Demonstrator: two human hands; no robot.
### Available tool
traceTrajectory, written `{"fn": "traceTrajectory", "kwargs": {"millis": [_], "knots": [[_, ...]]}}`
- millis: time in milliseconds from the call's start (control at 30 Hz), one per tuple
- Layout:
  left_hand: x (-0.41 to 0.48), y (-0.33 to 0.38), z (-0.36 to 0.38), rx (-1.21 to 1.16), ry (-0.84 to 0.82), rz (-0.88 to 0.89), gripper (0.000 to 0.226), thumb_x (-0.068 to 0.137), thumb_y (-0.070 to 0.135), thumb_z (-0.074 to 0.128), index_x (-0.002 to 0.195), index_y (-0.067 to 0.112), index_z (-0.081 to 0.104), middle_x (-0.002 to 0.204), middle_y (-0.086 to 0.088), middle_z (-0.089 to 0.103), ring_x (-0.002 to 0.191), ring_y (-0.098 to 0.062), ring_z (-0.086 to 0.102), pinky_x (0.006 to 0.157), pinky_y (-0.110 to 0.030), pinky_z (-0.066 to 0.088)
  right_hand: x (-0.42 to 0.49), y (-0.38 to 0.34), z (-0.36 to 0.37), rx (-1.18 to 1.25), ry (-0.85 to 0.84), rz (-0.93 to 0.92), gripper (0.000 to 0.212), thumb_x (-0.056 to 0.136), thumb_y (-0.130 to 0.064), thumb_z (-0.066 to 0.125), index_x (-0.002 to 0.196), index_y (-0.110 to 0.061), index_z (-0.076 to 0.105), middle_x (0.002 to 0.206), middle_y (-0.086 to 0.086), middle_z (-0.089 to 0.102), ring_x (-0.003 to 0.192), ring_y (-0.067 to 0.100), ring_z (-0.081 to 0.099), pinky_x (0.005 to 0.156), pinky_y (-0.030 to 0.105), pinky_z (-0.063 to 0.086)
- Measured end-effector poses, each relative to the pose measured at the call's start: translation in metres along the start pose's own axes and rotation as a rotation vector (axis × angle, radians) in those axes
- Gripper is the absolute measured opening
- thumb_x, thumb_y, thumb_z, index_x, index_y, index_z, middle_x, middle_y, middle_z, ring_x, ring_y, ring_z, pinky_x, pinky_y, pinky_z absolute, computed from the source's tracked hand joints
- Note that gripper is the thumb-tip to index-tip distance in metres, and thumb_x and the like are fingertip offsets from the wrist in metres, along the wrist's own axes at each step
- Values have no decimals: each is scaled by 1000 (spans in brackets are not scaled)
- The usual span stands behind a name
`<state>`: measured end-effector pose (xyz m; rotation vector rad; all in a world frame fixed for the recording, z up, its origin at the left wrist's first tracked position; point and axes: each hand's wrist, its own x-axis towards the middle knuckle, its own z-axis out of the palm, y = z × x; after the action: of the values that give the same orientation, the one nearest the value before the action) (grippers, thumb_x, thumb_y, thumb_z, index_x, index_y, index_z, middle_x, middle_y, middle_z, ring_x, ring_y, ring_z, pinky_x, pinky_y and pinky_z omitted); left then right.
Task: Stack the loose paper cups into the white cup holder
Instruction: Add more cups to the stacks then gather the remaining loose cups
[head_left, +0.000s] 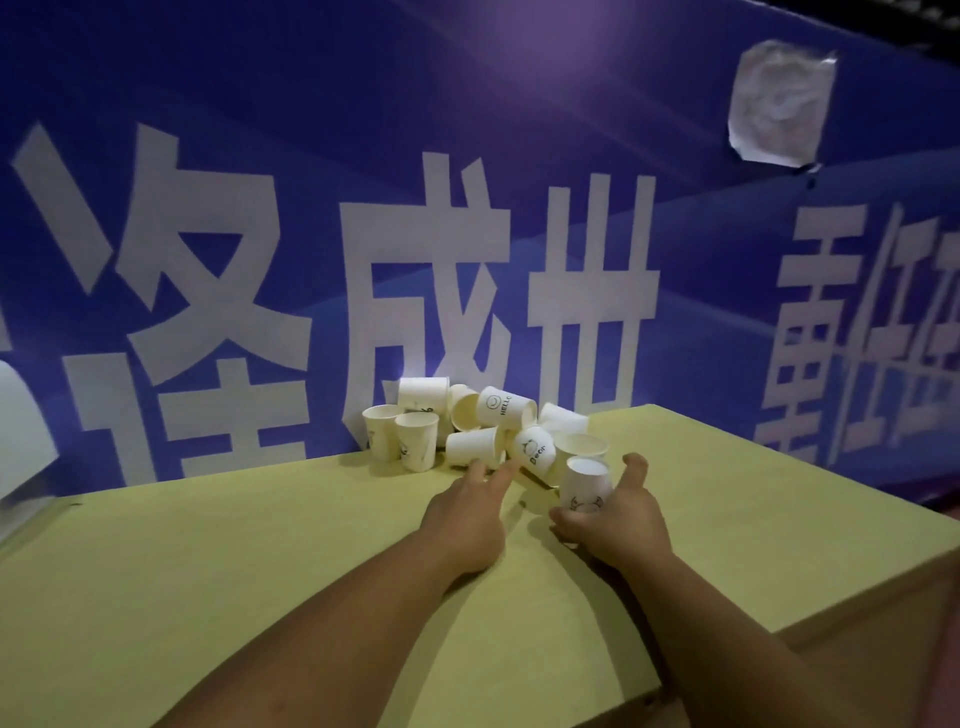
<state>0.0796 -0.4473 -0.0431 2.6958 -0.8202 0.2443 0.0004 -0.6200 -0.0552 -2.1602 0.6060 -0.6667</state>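
Observation:
Several white paper cups (475, 421) lie in a heap at the far edge of the yellow-green table (260, 545), some upright, some on their sides. My right hand (618, 512) grips an upside-down cup (586, 480) with a black drawing, thumb raised on its right side. My left hand (467, 512) reaches toward the heap with fingers stretched out, its fingertips at a cup lying on its side (472, 447) and a "Bear" cup (535, 449). The white cup holder is not visible as such.
A blue banner (467, 234) with large white characters stands right behind the cups. A white object (21, 441) shows at the left edge. The table's right edge (831, 587) drops off close to my right arm.

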Motion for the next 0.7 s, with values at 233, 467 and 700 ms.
{"fn": "traceTrajectory", "kwargs": {"millis": [233, 467, 700], "knots": [[68, 45, 5, -223, 83, 155, 64, 95, 5, 54, 144, 45, 43, 145, -1, 41, 113, -28, 57, 92, -46, 55, 13, 14, 6, 68, 3, -20, 65, 58, -45, 85, 104, -24, 43, 91, -6, 62, 77, 13, 64, 64, 37, 60], [71, 50, 9, -182, 86, 89, 12, 98, 17, 56, 99, 28, 58, 101, 5, 60, 87, -17, 60, 81, -39, 57, 12, 17, 10, 62, 4, -64, 60, 62, -45, 83, 106, -30, 46, 91, -12, 62, 74, 9, 63, 58, 27, 58], [34, 10, -20, -301, 202, 28, 14, 105, 25, 47, 102, 28, 60, 105, 5, 62, 90, -16, 59, 84, -41, 57, -9, 1, 3, 57, 9, -117, 62, 62, -59, 76, 115, -47, 45, 91, -18, 63, 86, 9, 63, 71, 33, 57]]}}
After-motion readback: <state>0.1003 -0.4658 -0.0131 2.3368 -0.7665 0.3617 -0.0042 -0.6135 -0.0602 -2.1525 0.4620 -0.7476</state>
